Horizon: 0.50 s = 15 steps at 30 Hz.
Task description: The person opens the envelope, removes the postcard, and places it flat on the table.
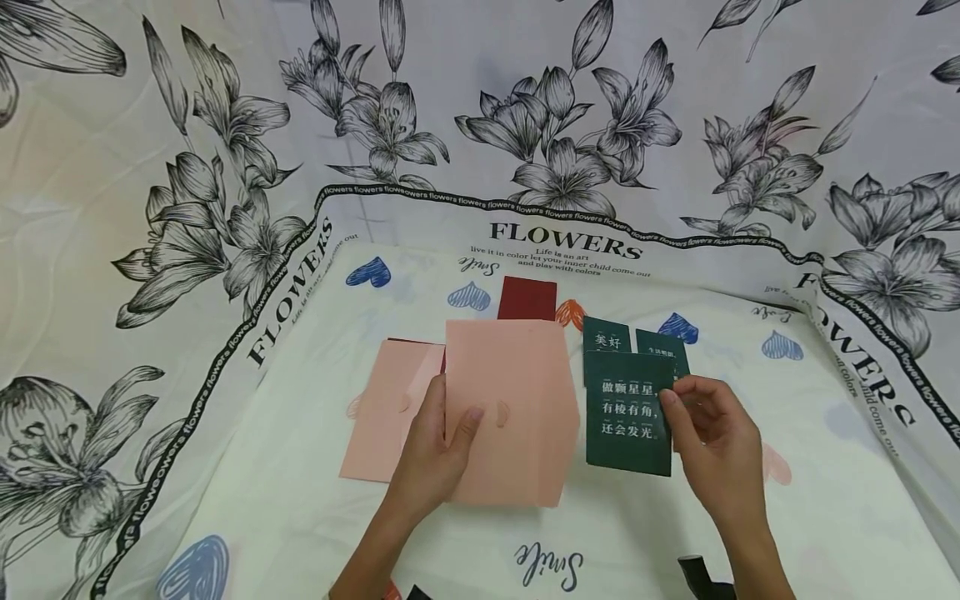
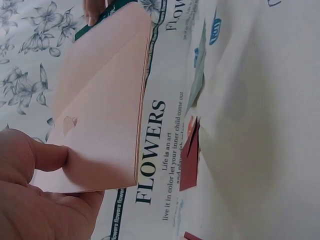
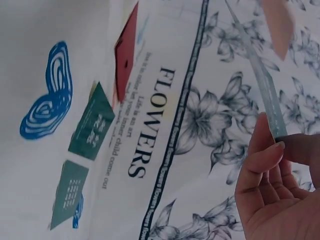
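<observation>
My left hand [image 1: 435, 454] grips a pink envelope [image 1: 510, 375] by its left edge, thumb across the front beside a small heart-shaped cutout. Held up to its right is a dark green card [image 1: 626, 450] with white Chinese writing, pinched at its right edge between the thumb and fingers of my right hand [image 1: 720, 442]. In the right wrist view this card [image 3: 262, 75] shows nearly edge-on. Behind it, two more green cards lie on the cloth, a left one [image 3: 92, 122] and a right one [image 3: 71, 192].
Another pink envelope [image 1: 375, 417] lies on the cloth at the left, a dark red edge showing behind it. A dark red card [image 1: 527, 297] lies beyond the held envelope, which partly covers it. Flower-printed white cloth [image 1: 420, 275] spreads beneath and rises at the back.
</observation>
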Each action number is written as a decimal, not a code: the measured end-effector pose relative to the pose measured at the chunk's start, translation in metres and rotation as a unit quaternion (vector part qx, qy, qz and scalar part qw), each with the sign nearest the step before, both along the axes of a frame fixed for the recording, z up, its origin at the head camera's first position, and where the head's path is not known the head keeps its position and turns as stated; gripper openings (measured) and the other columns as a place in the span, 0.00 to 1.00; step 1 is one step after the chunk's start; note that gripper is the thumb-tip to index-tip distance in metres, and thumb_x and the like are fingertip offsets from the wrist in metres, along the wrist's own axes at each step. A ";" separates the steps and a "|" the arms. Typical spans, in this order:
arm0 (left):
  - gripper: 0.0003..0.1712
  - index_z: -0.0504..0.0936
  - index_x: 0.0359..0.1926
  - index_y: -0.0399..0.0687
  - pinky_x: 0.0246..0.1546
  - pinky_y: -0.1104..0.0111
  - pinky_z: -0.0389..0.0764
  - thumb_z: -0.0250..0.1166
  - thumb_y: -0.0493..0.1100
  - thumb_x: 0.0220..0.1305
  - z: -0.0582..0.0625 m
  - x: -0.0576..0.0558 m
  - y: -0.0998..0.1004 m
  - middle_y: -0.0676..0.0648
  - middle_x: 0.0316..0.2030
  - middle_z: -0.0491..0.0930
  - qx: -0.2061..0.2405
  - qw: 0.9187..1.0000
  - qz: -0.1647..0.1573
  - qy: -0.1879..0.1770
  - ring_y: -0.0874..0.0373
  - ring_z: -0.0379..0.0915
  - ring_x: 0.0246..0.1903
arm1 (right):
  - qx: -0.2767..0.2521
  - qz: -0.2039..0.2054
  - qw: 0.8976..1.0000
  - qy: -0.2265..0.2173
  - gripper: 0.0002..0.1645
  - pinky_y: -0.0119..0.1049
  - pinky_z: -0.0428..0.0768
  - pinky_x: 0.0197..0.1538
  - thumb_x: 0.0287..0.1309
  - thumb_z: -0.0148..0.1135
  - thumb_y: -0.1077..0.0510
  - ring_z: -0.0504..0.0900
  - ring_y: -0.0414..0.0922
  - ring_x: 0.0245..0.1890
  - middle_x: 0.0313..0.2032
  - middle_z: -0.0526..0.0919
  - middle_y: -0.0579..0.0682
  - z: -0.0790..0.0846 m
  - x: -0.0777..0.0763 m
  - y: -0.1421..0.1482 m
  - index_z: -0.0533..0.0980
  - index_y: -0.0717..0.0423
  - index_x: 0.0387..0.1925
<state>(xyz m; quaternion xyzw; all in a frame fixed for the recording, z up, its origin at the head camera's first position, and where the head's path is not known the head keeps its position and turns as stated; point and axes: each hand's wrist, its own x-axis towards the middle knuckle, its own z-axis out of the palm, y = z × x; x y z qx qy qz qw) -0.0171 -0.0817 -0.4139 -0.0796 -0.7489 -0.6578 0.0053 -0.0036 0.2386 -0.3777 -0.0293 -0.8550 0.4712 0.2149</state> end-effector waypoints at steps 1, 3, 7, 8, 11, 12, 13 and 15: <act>0.26 0.66 0.70 0.57 0.56 0.61 0.79 0.63 0.41 0.78 0.000 0.000 0.000 0.51 0.55 0.79 0.000 1.000 -0.001 0.000 0.57 0.78 0.54 | 0.004 -0.011 1.000 0.002 0.13 0.26 0.83 0.33 0.73 0.66 0.62 0.88 0.36 0.34 0.41 0.87 0.42 0.001 -0.001 0.004 0.79 0.56 0.56; 0.27 0.65 0.72 0.57 0.57 0.60 0.78 0.63 0.41 0.79 0.000 -0.001 -0.001 0.51 0.56 0.79 0.000 1.000 -0.001 0.001 0.56 0.77 0.55 | 0.012 -0.028 1.000 0.006 0.14 0.24 0.82 0.33 0.73 0.66 0.61 0.87 0.36 0.33 0.41 0.87 0.41 0.002 -0.002 0.014 0.78 0.56 0.57; 0.28 0.64 0.73 0.58 0.58 0.59 0.78 0.62 0.43 0.79 0.000 -0.002 -0.001 0.51 0.57 0.79 0.001 1.000 -0.004 0.000 0.56 0.77 0.56 | 0.027 -0.056 0.998 0.002 0.15 0.23 0.80 0.32 0.74 0.66 0.59 0.83 0.37 0.27 0.41 0.86 0.40 0.002 -0.003 0.030 0.78 0.57 0.57; 0.28 0.64 0.73 0.58 0.58 0.59 0.78 0.63 0.43 0.79 0.000 -0.002 -0.001 0.51 0.58 0.79 0.002 1.000 -0.005 0.000 0.56 0.76 0.57 | 0.027 -0.060 0.998 -0.002 0.15 0.23 0.80 0.31 0.74 0.66 0.58 0.83 0.37 0.26 0.41 0.86 0.39 0.002 -0.003 0.034 0.78 0.57 0.57; 0.28 0.64 0.73 0.58 0.59 0.60 0.77 0.63 0.43 0.79 -0.001 -0.003 -0.001 0.51 0.59 0.78 0.004 1.000 -0.008 0.000 0.56 0.76 0.57 | 0.028 -0.075 0.997 -0.018 0.15 0.23 0.80 0.31 0.74 0.65 0.57 0.83 0.36 0.26 0.42 0.86 0.38 0.000 -0.004 0.045 0.78 0.56 0.58; 0.28 0.64 0.73 0.58 0.60 0.60 0.77 0.62 0.43 0.79 -0.002 -0.003 -0.001 0.51 0.59 0.78 0.006 1.000 -0.010 0.001 0.56 0.75 0.58 | 0.026 -0.080 0.996 -0.024 0.15 0.23 0.80 0.30 0.74 0.65 0.57 0.83 0.36 0.26 0.42 0.85 0.37 -0.001 -0.005 0.049 0.78 0.55 0.58; 0.27 0.64 0.73 0.58 0.60 0.61 0.76 0.62 0.43 0.79 -0.002 -0.003 -0.001 0.51 0.59 0.78 0.007 1.000 -0.012 0.001 0.56 0.75 0.58 | 0.025 -0.087 0.995 -0.032 0.15 0.23 0.80 0.30 0.74 0.65 0.57 0.83 0.36 0.27 0.42 0.85 0.37 -0.002 -0.005 0.053 0.77 0.55 0.58; 0.27 0.64 0.72 0.58 0.59 0.61 0.77 0.62 0.42 0.79 -0.001 -0.003 0.000 0.51 0.59 0.78 0.009 1.000 -0.016 0.002 0.56 0.76 0.58 | 0.022 -0.100 0.993 -0.051 0.15 0.23 0.80 0.31 0.75 0.65 0.56 0.84 0.35 0.28 0.43 0.85 0.36 -0.004 -0.007 0.063 0.77 0.53 0.58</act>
